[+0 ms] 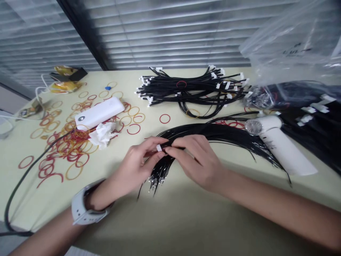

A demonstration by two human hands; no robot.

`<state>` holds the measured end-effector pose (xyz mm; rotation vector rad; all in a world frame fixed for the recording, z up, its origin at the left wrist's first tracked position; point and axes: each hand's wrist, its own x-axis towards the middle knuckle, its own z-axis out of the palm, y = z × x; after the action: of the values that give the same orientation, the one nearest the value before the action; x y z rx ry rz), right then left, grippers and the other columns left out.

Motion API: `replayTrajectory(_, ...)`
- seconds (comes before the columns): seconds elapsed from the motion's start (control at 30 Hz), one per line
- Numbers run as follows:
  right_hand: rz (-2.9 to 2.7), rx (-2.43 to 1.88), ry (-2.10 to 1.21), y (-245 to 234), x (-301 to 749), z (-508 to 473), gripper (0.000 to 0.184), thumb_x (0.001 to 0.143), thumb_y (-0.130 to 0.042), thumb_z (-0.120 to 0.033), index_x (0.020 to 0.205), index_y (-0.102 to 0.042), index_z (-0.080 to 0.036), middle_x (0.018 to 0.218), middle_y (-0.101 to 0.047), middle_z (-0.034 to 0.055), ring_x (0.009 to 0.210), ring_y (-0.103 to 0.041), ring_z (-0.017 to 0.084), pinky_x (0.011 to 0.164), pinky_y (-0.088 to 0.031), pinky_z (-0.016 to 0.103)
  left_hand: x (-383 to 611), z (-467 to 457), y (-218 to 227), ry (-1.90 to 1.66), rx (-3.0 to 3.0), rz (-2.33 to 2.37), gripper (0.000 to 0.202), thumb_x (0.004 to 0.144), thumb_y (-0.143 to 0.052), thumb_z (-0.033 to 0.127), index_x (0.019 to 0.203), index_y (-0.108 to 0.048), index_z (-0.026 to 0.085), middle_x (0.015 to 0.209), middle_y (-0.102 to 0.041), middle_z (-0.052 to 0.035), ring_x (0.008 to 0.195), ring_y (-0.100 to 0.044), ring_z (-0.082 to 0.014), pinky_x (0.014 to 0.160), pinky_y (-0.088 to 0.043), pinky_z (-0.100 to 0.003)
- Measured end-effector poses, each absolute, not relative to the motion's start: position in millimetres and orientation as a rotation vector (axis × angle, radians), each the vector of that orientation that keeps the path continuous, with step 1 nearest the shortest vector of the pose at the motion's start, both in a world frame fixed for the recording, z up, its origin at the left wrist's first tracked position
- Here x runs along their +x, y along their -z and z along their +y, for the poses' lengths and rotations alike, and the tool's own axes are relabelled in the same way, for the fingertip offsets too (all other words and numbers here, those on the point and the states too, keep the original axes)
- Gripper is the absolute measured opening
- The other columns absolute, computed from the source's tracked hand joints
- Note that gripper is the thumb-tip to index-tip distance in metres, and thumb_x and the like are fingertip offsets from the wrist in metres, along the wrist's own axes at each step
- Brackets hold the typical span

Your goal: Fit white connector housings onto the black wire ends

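You have one white connector (159, 147), here the centre of your clock; one pale watch (80, 208) circles your wrist at 8. Your left hand (140, 158) pinches the connector between thumb and forefinger, so it lies right at those fingertips. Your right hand (201, 160) meets it from 3 o'clock, fingers drawn narrow just beside it; I cannot tell whether they grip a wire.

Your loose black wires (213, 131), too many to count, form one bundle arching from 6 o'clock, behind your hands, towards 3 on the surface (186, 213). One white handheld fan (287, 151) lies at 3. At 9 to 10 you have one crumpled tissue (102, 135), then one white power bank (99, 112), among uncountable red and yellow bands (86, 147).

Farther off, one pile of black cables (165, 86) with white ends lies at 1, one clear plastic bag (290, 53) at 2, two yellow packets (65, 87) at 10.
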<state>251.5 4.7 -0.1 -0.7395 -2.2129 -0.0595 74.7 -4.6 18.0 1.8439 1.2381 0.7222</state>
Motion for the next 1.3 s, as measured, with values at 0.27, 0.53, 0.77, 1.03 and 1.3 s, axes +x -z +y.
replayTrajectory(0.27, -2.739, -0.766, -0.087, 5.8, 260.6, 16.7, 0.014, 0.082, -0.04, -0.007, 0.085, -0.051, -0.013, 0.09, -0.047, 0.0078, 0.08, -0.039, 0.016, 0.071, -0.034, 0.03, 62.9, 9.5, -14.4, -0.703, 1.569, 1.288, 0.021, 0.08, -0.053, 0.022, 0.098, -0.054, 0.012, 0.068, -0.056, -0.0008, 0.056, -0.049, -0.0083, 0.044, -0.036, -0.015)
replayTrajectory(0.53, -2.552, -0.786, -0.322, 8.2, 263.3, 18.4, 0.018, 0.081, -0.035, -0.001, 0.082, -0.049, -0.01, 0.08, -0.048, 0.0061, 0.074, -0.038, 0.014, 0.071, -0.035, 0.027, 62.0, 9.8, -15.4, -0.723, 1.469, 1.228, 0.019, 0.079, -0.054, 0.018, 0.096, -0.054, 0.012, 0.088, -0.062, -0.0062, 0.079, -0.059, -0.0118, 0.069, -0.047, -0.019)
replayTrajectory(0.77, -2.238, -0.914, -0.512, 6.1, 255.9, 12.4, 0.016, 0.084, -0.044, -0.022, 0.078, -0.056, -0.013, 0.074, -0.05, 0.0038, 0.072, -0.043, 0.013, 0.067, -0.036, 0.027, 64.9, 6.6, -16.2, -0.718, 1.437, 1.191, 0.018, 0.08, -0.055, 0.015, 0.098, -0.055, 0.013, 0.092, -0.063, -0.0039, 0.083, -0.059, -0.0091, 0.072, -0.047, -0.014)
replayTrajectory(1.03, -2.101, -0.994, -0.639, 7.6, 261.6, 15.8, 0.014, 0.085, -0.041, -0.016, 0.082, -0.055, -0.014, 0.078, -0.052, 0.0031, 0.071, -0.047, 0.009, 0.062, -0.037, 0.022, 63.8, 8.3, -20.8, -0.722, 1.358, 1.212, 0.017, 0.08, -0.055, 0.009, 0.097, -0.055, 0.012, 0.092, -0.065, -0.0026, 0.082, -0.06, -0.0055, 0.07, -0.046, -0.007)
replayTrajectory(1.3, -2.099, -1.044, -0.596, 7.5, 264.3, 15.3, 0.012, 0.081, -0.044, -0.015, 0.076, -0.055, -0.013, 0.07, -0.05, 0.0012, 0.058, -0.042, 0.007, 0.053, -0.033, 0.021, 63.5, 10.5, -17.8, -0.73, 1.318, 1.174, 0.018, 0.081, -0.055, 0.009, 0.099, -0.055, 0.011, 0.095, -0.065, -0.0039, 0.086, -0.06, -0.0056, 0.074, -0.045, -0.008)
